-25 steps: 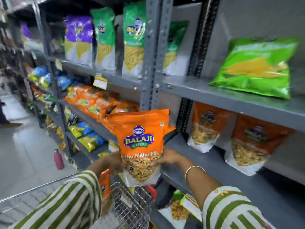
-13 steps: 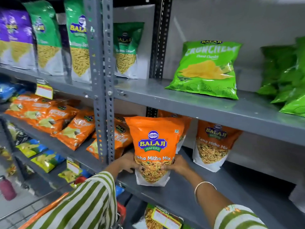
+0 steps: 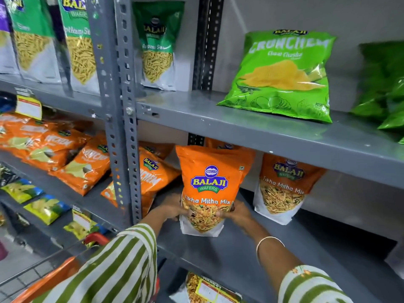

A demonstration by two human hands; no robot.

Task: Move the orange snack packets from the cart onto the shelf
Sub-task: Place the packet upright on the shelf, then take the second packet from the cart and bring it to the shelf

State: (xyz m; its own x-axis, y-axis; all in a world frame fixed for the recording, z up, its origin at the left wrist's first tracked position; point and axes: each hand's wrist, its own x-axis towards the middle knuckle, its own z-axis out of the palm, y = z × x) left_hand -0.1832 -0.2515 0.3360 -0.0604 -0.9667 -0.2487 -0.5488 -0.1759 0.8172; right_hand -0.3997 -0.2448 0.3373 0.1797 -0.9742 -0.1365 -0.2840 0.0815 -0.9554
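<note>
An orange Balaji "Tikha Mitha Mix" packet [image 3: 209, 184] stands upright on the grey middle shelf [image 3: 273, 254], its base touching the shelf. My left hand [image 3: 169, 207] grips its lower left side and my right hand [image 3: 235, 213] its lower right side. Another packet of the same kind [image 3: 282, 189] stands to the right against the back wall, and one more [image 3: 223, 145] shows just behind the held packet. At the lower left, an orange packet [image 3: 50, 278] lies in the wire cart [image 3: 43, 261], blurred and partly hidden by my striped sleeve.
A grey slotted upright post [image 3: 124, 119] stands just left of my hands. Orange chip bags [image 3: 85, 165] lie on the shelf to the left. Green packets [image 3: 282, 75] sit on the shelf above. A packet with a price tag [image 3: 205, 289] lies on the shelf below.
The packet has gone from above the cart into the middle shelf bay and now stands on the shelf. Both hands stay on it. My view has swung right, toward the shelf.
</note>
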